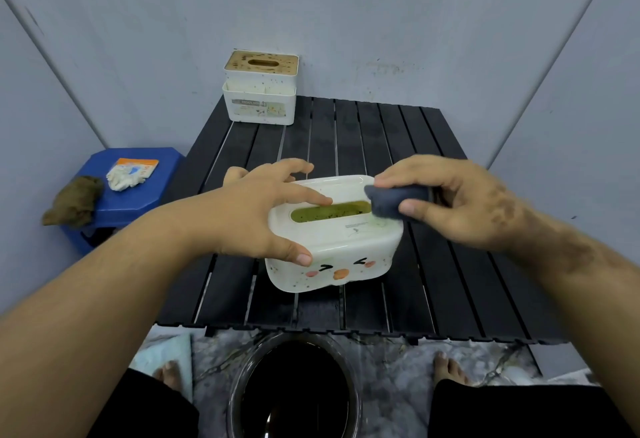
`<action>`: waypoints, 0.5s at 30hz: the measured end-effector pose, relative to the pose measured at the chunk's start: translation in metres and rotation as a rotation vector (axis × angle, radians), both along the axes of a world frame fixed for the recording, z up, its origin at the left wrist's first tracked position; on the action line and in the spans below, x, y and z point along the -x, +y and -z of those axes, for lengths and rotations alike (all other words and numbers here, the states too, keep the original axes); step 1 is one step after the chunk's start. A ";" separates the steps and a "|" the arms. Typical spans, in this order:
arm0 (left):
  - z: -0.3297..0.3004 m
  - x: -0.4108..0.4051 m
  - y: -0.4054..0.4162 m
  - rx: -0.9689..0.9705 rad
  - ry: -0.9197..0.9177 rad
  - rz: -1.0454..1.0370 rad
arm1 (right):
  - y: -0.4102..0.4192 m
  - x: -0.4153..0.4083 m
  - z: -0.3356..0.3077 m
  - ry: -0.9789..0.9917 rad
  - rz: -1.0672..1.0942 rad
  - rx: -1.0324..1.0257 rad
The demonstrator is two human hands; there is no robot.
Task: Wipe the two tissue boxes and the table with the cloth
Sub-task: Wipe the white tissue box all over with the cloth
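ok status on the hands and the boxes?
Left hand steadies near tissue box. Right hand grips cloth on its lid. Far tissue box still speckled. Nothing blocking.

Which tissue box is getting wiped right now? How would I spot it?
Look at the black slatted table. The near tissue box sits between both hands: the left hand steadies it, and the right hand presses a dark cloth on its lid. It has a cartoon face and green slot, unlike the far box with its brown lid.
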State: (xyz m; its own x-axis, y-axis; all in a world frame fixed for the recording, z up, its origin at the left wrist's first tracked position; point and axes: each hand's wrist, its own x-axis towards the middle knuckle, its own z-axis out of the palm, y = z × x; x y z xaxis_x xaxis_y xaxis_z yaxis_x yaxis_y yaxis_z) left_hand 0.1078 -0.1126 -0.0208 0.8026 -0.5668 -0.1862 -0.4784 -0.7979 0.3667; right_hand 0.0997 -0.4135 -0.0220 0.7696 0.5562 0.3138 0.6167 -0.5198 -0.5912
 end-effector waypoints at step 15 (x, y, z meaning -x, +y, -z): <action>-0.006 0.001 -0.004 -0.008 0.018 -0.008 | 0.001 0.016 0.006 -0.145 0.045 -0.023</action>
